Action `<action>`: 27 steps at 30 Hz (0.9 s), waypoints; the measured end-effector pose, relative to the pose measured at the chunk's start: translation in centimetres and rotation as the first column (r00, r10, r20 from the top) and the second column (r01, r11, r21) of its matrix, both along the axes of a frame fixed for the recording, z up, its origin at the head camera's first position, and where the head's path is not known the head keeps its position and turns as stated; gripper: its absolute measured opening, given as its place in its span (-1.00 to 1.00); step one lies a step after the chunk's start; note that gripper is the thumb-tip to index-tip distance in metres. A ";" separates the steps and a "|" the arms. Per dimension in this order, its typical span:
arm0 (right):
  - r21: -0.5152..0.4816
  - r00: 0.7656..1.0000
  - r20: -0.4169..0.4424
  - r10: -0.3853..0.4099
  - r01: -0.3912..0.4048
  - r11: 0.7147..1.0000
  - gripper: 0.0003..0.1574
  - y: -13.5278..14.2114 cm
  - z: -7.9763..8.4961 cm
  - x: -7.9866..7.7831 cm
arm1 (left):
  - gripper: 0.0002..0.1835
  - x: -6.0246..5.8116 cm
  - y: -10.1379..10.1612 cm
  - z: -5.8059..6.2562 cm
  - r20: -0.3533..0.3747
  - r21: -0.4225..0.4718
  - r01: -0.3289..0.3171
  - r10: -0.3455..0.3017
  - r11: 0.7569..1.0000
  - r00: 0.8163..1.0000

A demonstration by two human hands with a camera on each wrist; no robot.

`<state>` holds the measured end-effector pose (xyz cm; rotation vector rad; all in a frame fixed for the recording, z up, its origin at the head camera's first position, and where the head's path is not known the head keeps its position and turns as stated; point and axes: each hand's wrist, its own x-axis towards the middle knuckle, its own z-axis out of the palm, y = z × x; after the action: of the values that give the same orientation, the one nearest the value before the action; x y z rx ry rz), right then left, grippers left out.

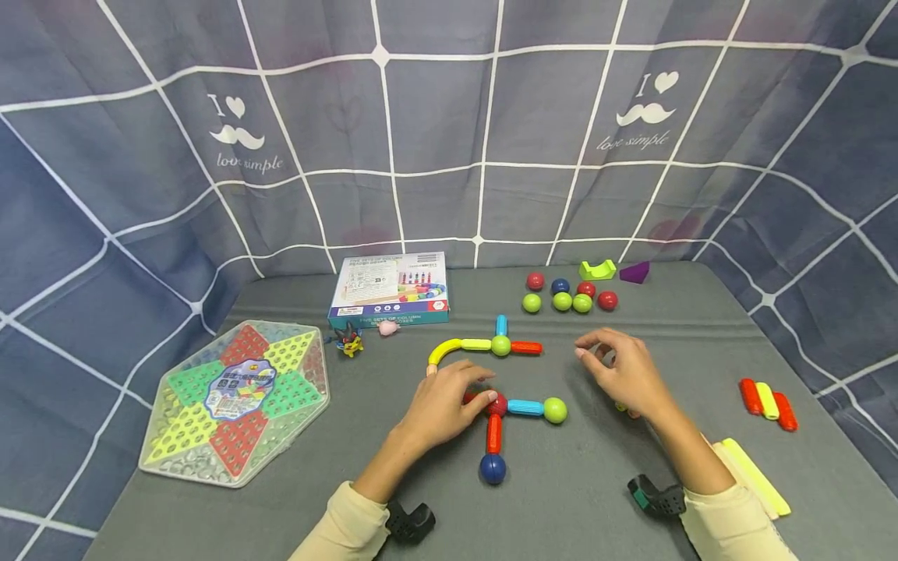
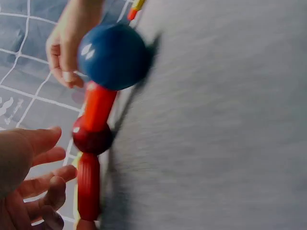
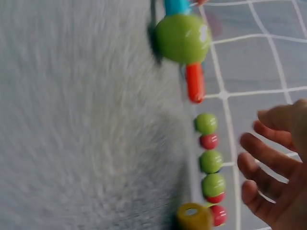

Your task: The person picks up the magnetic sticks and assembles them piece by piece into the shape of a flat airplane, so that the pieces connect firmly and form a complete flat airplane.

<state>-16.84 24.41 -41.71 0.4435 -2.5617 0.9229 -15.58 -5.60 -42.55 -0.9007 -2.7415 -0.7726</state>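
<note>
My left hand [image 1: 445, 401] hovers over a magnetic stick-and-ball build, its fingers loosely bent beside a red stick [image 2: 88, 187]. That build centres on a red ball [image 1: 497, 403]; a light blue stick [image 1: 525, 407] leads to a green ball [image 1: 555, 410], and another red stick [image 1: 494, 433] to a dark blue ball [image 1: 493, 468]. Behind it lies a second build: a curved yellow stick [image 1: 442, 352], a straight yellow stick, a green ball [image 1: 501, 345], and blue and red sticks. My right hand [image 1: 624, 374] is held apart to the right, fingers relaxed, above a partly hidden yellow piece [image 3: 194, 216].
Several loose balls [image 1: 562, 301] lie at the back, near a green cradle-shaped block [image 1: 597, 270] and a purple block [image 1: 634, 272]. A toy box [image 1: 389, 288], a small figurine [image 1: 348, 340] and a hexagonal checkers board [image 1: 235, 401] are leftward. Red and yellow sticks [image 1: 768, 401] lie far right.
</note>
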 end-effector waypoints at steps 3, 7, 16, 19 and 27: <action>0.019 0.998 0.022 -0.052 0.051 0.999 -0.83 0.3 -0.1 -1.9 | -0.68 -1.1 0.3 0.7 -0.023 0.012 -0.040 0.040 0.999 0.999; 0.073 0.993 0.071 -0.090 0.085 0.994 -0.57 0.7 0.2 -4.6 | -0.67 -3.0 1.8 1.6 -0.032 -0.005 -0.045 0.045 0.999 0.998; 0.219 0.980 0.180 -0.085 0.044 0.975 -0.36 1.7 -0.4 -7.1 | -0.63 -6.0 5.7 1.8 -0.007 -0.176 -0.092 0.093 0.980 0.996; 0.241 0.979 0.158 -0.129 0.088 0.966 -0.35 1.8 -0.6 -7.6 | -0.64 -6.3 6.2 1.3 0.013 -0.219 -0.142 0.148 0.965 0.989; 0.222 0.950 0.227 -0.215 0.164 0.961 -0.42 1.6 -1.0 -8.1 | -0.73 -6.7 6.4 0.1 0.006 -0.233 -0.183 0.190 0.955 0.982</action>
<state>-24.90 26.03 -42.72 0.1337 -2.8801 0.6920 -22.23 0.75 -42.41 -0.6571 -2.9312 -0.4419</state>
